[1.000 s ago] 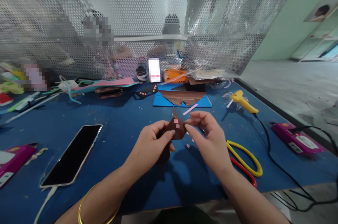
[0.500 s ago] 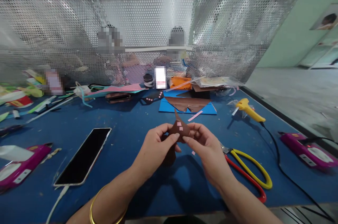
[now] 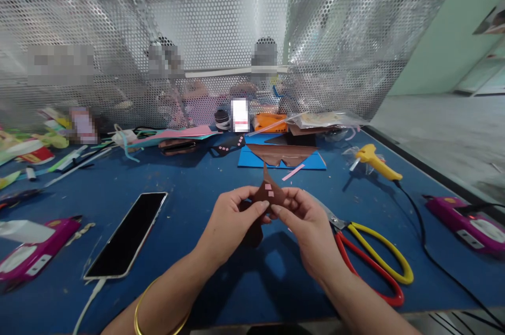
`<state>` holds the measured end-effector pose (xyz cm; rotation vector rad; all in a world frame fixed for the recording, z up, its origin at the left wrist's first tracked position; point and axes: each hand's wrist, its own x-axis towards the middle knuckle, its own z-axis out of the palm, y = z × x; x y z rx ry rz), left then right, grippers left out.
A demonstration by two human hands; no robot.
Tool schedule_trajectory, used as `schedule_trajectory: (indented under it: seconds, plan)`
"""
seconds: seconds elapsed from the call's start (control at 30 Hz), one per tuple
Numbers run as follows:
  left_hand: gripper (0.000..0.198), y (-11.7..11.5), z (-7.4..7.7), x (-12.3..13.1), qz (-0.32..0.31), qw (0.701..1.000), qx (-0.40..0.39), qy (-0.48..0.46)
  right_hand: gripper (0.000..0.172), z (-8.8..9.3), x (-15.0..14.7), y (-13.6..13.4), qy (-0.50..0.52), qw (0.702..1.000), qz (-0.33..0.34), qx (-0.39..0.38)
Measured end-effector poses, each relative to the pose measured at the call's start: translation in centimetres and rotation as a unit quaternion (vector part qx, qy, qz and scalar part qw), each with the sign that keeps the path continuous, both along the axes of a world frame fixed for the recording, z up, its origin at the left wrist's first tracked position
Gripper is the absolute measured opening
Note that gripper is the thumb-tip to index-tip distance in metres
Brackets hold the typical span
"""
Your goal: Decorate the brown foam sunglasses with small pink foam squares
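Observation:
A brown cut-out piece (image 3: 272, 196), with a pointed tip and small pink squares on its face, is held above the blue table. My left hand (image 3: 232, 219) is closed on its left side, thumb pressed on the front. On the other side, my right hand (image 3: 311, 224) pinches the lower right edge between thumb and fingers. Part of the piece hangs below my left hand in shadow. Scissors (image 3: 371, 251) with one red and one yellow handle lie right of my right hand. A pink paper strip (image 3: 293, 172) lies beyond the piece.
Behind lie a blue sheet (image 3: 252, 160) with brown cut pieces and a dark strip (image 3: 226, 146) with pink squares. At right are a yellow glue gun (image 3: 376, 162) and a magenta device (image 3: 465, 224). A phone (image 3: 128, 235) lies left. A perforated screen (image 3: 221, 19) stands behind.
The view has shifted slightly, so more of the scissors shows beside my right hand. Both hands keep hold of the brown piece, with hardly any movement.

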<state>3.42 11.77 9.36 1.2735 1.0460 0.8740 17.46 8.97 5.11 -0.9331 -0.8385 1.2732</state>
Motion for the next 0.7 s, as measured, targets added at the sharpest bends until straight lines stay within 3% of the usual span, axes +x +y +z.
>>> schedule_trajectory:
  seconds: [0.23,0.7]
  plan:
    - [0.021,0.17,-0.79,-0.28,-0.005,0.999,0.014,-0.03,0.025,-0.08,-0.25,0.25,0.004,1.0,-0.023,0.001]
    - [0.017,0.06,-0.58,-0.02,0.054,0.998,0.026,0.026,0.026,-0.04,-0.52,-0.23,-0.052,0.998,-0.019,-0.007]
